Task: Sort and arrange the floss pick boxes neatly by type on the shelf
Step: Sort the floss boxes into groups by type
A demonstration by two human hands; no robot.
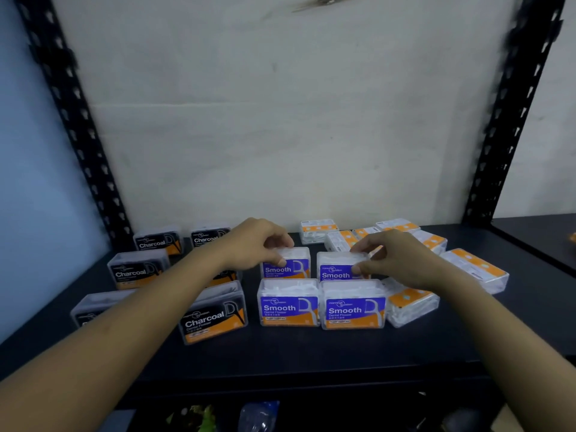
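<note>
On the dark shelf [311,353] stand clear floss pick boxes. Several black-label Charcoal boxes [215,319] fill the left side. Two blue-label Smooth boxes [290,304] stand side by side at the front middle. Behind them my left hand [258,244] grips the top of another Smooth box [294,265]. My right hand [396,260] grips a Smooth box [336,269] next to it. Both held boxes rest upright on the shelf. Several boxes lying with orange labels up [473,266] are scattered at the back right.
Black perforated uprights [78,135] frame the shelf left and right, with a white wall behind. A further dark shelf surface [536,232] continues to the right. Below the front edge lies a clear plastic bottle [258,416] and some greenery.
</note>
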